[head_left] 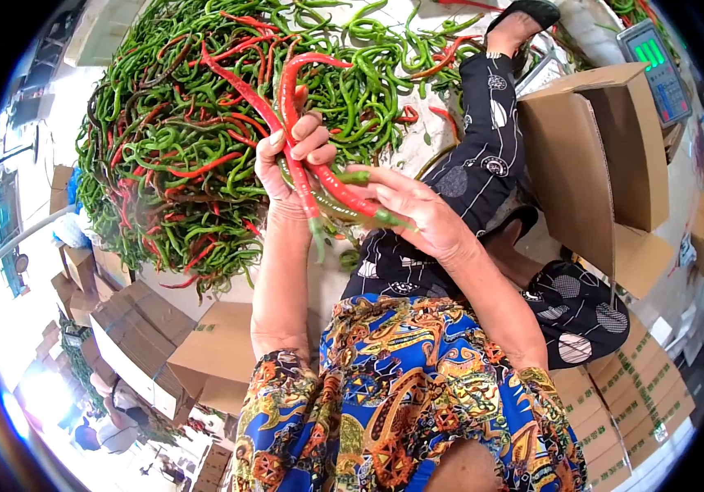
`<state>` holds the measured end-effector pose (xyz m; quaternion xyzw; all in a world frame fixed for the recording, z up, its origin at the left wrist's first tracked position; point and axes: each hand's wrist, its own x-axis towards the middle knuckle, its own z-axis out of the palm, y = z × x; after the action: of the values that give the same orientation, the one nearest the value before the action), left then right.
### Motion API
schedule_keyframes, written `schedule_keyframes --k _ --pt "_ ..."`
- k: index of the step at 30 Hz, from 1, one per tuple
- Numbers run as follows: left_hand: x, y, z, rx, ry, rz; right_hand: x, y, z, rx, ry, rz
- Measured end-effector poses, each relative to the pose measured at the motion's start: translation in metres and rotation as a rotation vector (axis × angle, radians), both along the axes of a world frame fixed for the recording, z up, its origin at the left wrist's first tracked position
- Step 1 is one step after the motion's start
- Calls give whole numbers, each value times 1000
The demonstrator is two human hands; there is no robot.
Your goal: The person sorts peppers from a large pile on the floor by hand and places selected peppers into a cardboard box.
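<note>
My left hand (pixel 296 156) is wrapped around a few long chili peppers above the pile's near right side. Two are bright red, and one red chili pepper (pixel 286 98) curls to the right at its tip. A darker greenish one lies among them. My right hand (pixel 422 215), fingers stretched out and thumb bent in, pinches around the stem ends of these peppers. Part of its grip is hidden behind them. Beyond both hands spreads a large heap of green and red chili peppers (pixel 180 148).
An open cardboard box (pixel 565 156) stands at the right, beside a scale with a lit green display (pixel 651 53). Another open box (pixel 213 353) is at lower left. Flattened cardboard (pixel 639 394) lies at lower right. Another person (pixel 114 426) appears at far lower left.
</note>
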<state>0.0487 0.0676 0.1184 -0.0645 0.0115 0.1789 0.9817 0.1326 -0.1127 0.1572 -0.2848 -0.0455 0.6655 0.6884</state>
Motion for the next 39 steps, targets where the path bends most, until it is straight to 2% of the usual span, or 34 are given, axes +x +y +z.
schedule_keyframes --k 2,5,8,9,11,15,21,24,25,28,30,31,33,36,38,39 --pt "-4 -5 0 76 87 16 1 -3 3 -79 -79 -41" --pt "-10 -6 -4 273 180 -49 1 -9 3 -153 -418 18" --pt "-12 -11 5 385 375 -115 0 -15 6 -192 -413 36" --pt "-11 -12 8 431 438 -114 3 -18 9 -239 -486 75" --pt "-10 -18 21 541 558 -112 -4 -21 -7 -211 -532 -7" --pt "-11 -25 27 686 639 -139 -6 -29 -19 -238 -466 65" --pt "-9 -27 34 732 683 -167 -10 -30 -25 -237 -496 -12" --pt "-10 -29 33 701 685 -167 -4 -31 -17 -257 -516 66" --pt "-11 -29 30 691 680 -178 -5 -30 -20 -208 -749 8" --pt "-11 -29 29 650 647 -187 3 -24 2 -308 -1034 -152" --pt "-11 -28 31 631 627 -165 8 -19 7 -346 -957 -252" --pt "-13 -27 29 643 646 -183 15 -17 12 -375 -1032 -257" --pt "-15 -24 33 675 669 -214 25 -15 22 -444 -993 -254" --pt "-38 -5 31 691 719 -228 36 -7 26 -402 -1019 -120" --pt "-69 21 44 694 805 -147 40 0 -8 -373 -1072 -53" --pt "-91 35 56 618 847 -136 39 4 -29 -377 -980 -15"
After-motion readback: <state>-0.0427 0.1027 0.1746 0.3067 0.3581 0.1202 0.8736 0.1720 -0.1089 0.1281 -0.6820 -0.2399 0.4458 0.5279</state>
